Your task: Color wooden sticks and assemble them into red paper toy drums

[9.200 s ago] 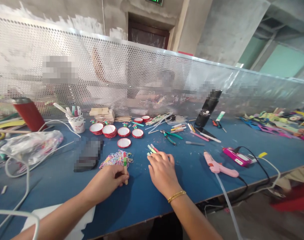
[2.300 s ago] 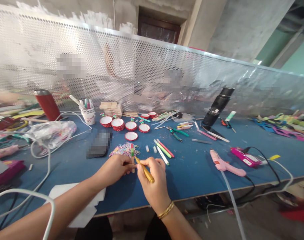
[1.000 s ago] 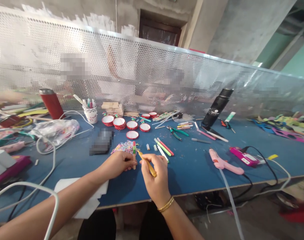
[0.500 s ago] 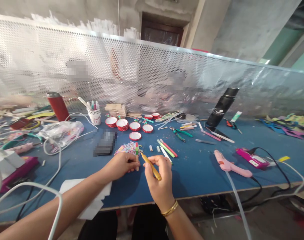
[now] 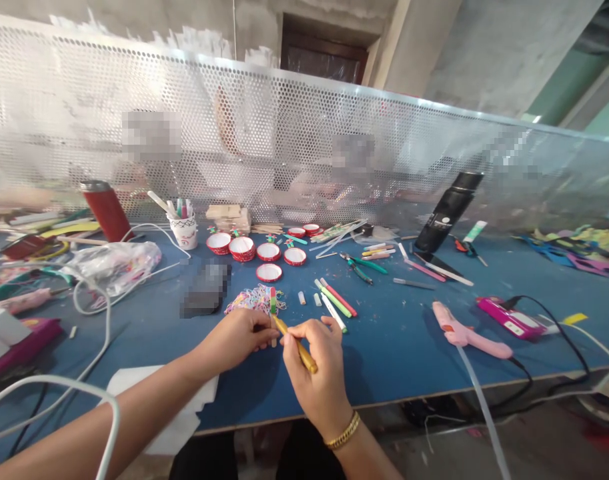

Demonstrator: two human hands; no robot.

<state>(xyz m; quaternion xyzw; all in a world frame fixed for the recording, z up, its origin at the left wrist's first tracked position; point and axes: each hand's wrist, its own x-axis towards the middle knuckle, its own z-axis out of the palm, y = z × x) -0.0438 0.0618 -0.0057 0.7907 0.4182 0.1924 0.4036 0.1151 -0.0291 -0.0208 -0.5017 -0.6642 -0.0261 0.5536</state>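
My left hand (image 5: 244,339) pinches a small wooden craft stick (image 5: 273,301) upright, its upper part coloured red and green. In my right hand (image 5: 314,363) is a yellow marker (image 5: 304,353), held like a pen, its tip touching or very near the stick. Behind my left hand lies a tangle of pastel loops (image 5: 249,298). Uncapped green and red markers (image 5: 334,298) lie just beyond my right hand, with loose caps (image 5: 301,298) beside them.
Red-rimmed round dishes (image 5: 269,272) stand farther back. A dark phone (image 5: 207,288) lies left of the tangle. On the right are a pink glue gun (image 5: 467,332), a magenta power strip (image 5: 509,318), pliers (image 5: 357,267) and a black bottle (image 5: 449,213). White cables (image 5: 109,333) run along the left.
The yellow marker's tip has moved left and down to the stick, with my right hand following. My left hand keeps its pinch. The view has shifted slightly.
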